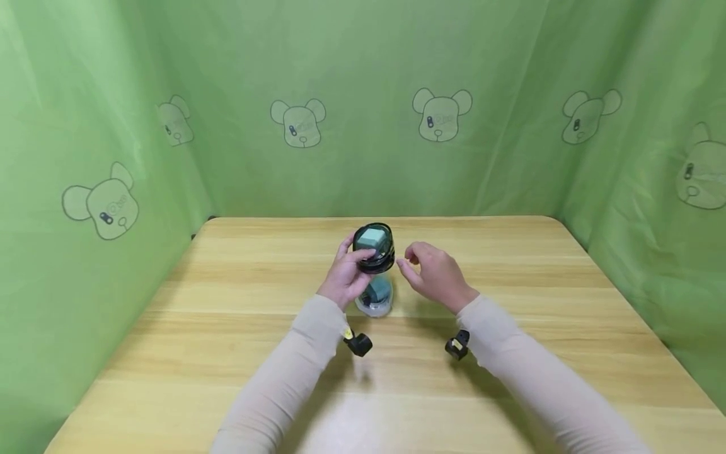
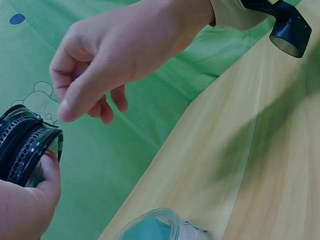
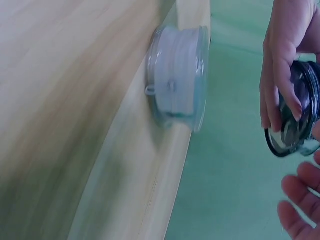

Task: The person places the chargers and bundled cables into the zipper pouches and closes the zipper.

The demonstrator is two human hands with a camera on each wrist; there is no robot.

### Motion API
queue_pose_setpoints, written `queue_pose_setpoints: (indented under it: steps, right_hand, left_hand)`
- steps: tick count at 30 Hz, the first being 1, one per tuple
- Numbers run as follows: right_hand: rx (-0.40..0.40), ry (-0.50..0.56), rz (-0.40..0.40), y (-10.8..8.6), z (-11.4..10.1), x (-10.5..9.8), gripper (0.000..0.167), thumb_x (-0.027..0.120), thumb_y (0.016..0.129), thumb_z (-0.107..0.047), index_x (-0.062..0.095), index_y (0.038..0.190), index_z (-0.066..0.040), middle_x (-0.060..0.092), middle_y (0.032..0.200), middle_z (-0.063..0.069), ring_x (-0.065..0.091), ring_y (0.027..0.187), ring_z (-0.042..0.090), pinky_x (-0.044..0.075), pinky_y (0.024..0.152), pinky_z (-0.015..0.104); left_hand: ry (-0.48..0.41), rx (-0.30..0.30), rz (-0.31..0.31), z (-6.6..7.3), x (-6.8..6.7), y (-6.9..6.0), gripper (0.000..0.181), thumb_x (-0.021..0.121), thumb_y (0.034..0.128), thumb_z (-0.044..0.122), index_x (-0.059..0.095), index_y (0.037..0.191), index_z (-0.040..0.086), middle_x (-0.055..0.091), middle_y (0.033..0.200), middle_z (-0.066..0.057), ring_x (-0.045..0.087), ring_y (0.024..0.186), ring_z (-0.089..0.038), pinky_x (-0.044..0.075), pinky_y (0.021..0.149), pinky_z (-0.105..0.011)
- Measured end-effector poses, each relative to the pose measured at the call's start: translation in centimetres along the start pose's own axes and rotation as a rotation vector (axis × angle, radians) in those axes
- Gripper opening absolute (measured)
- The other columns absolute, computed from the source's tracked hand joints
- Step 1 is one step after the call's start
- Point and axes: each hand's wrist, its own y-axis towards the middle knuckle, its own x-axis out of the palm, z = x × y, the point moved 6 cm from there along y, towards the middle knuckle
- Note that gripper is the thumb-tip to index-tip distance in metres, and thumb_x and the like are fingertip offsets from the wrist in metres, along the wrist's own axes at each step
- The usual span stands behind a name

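A round see-through zip case (image 1: 387, 263) with black trim is held up in my left hand (image 1: 344, 279), thumb across its clear face and fingers behind it. Something pale teal and block-shaped shows inside. In the left wrist view, the case's black zipper (image 2: 22, 145) runs around its side. Close to that zipper, my right hand (image 1: 441, 275) hovers with loosely bent fingers and nothing visible in them. Below, a second round clear case (image 3: 177, 75) with a whitish side band sits on the table, teal contents showing through it.
The wooden table (image 1: 227, 353) extends around the hands, its far edge meeting a green curtain (image 1: 368, 170) printed with bear heads. Curtains also stand at both sides. A small black camera hangs from each wrist, the left camera (image 1: 359, 344) close to the second case.
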Motion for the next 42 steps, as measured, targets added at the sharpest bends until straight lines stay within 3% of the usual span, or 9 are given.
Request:
queue_pose_setpoints:
  steps: [6, 10, 13, 21, 30, 36, 42]
  right_hand:
    - [0.124, -0.101, -0.056, -0.7, 1.5, -0.7, 0.05, 0.07, 0.087, -0.032, 0.059, 0.12, 0.004, 0.062, 0.115, 0.025, 0.059, 0.107, 0.04, 0.048, 0.088, 0.056]
    - [0.252, -0.193, -0.184, -1.4, 2.7, -0.7, 0.068, 0.06, 0.09, -0.05, 0.045, 0.142, -0.009, 0.04, 0.143, 0.029, 0.036, 0.131, 0.046, 0.024, 0.106, 0.066]
    - [0.341, -0.234, -0.28, -2.0, 3.5, -0.8, 0.072, 0.048, 0.093, -0.059, 0.034, 0.151, -0.018, 0.022, 0.152, 0.029, 0.02, 0.138, 0.049, 0.006, 0.109, 0.069]
    - [0.423, -0.276, -0.35, -2.9, 4.8, -1.6, 0.073, 0.043, 0.095, -0.061, 0.025, 0.155, -0.025, 0.011, 0.156, 0.028, 0.008, 0.14, 0.052, -0.003, 0.109, 0.068]
    - [0.445, -0.271, -0.364, -3.5, 5.4, -2.6, 0.071, 0.044, 0.097, -0.056, 0.023, 0.155, -0.021, 0.009, 0.155, 0.03, 0.007, 0.14, 0.052, -0.007, 0.109, 0.066]
    - [0.466, -0.266, -0.359, -4.0, 5.8, -3.2, 0.071, 0.043, 0.097, -0.056, 0.023, 0.155, -0.019, 0.009, 0.156, 0.03, 0.007, 0.14, 0.052, -0.007, 0.11, 0.066]
    - [0.469, -0.267, -0.352, -4.2, 5.9, -3.9, 0.072, 0.041, 0.097, -0.057, 0.024, 0.154, -0.018, 0.01, 0.154, 0.032, 0.008, 0.139, 0.053, -0.005, 0.109, 0.067]
  left_hand:
    - [0.004, -0.001, 0.008, -0.5, -0.1, -0.1, 0.073, 0.043, 0.0877, -0.021, 0.023, 0.145, 0.021, 0.028, 0.148, -0.023, 0.036, 0.133, -0.044, 0.034, 0.107, -0.054]
    - [-0.022, -0.026, 0.013, -1.3, 0.0, -0.4, 0.075, 0.043, 0.0861, -0.021, 0.024, 0.144, 0.023, 0.028, 0.149, -0.023, 0.036, 0.133, -0.043, 0.033, 0.108, -0.052]
    - [-0.039, -0.049, 0.012, -2.0, 0.1, -0.4, 0.078, 0.042, 0.0849, -0.022, 0.023, 0.146, 0.022, 0.028, 0.149, -0.024, 0.036, 0.133, -0.044, 0.033, 0.109, -0.052]
    - [-0.007, -0.074, 0.027, -4.2, 0.5, -0.5, 0.082, 0.044, 0.0827, -0.025, 0.021, 0.149, 0.018, 0.03, 0.147, -0.025, 0.037, 0.132, -0.044, 0.036, 0.106, -0.05]
    - [0.036, -0.129, 0.066, -6.9, 0.8, -0.4, 0.084, 0.052, 0.0823, -0.024, 0.022, 0.15, 0.015, 0.03, 0.145, -0.028, 0.04, 0.13, -0.044, 0.042, 0.102, -0.047]
    - [0.126, -0.115, 0.071, -8.5, 1.6, -0.3, 0.086, 0.056, 0.0794, -0.025, 0.021, 0.15, 0.011, 0.036, 0.14, -0.029, 0.045, 0.126, -0.044, 0.048, 0.097, -0.045]
    - [0.177, -0.111, 0.101, -10.3, 2.4, -0.3, 0.08, 0.062, 0.0772, -0.024, 0.03, 0.143, 0.01, 0.044, 0.131, -0.026, 0.051, 0.12, -0.044, 0.052, 0.092, -0.044]
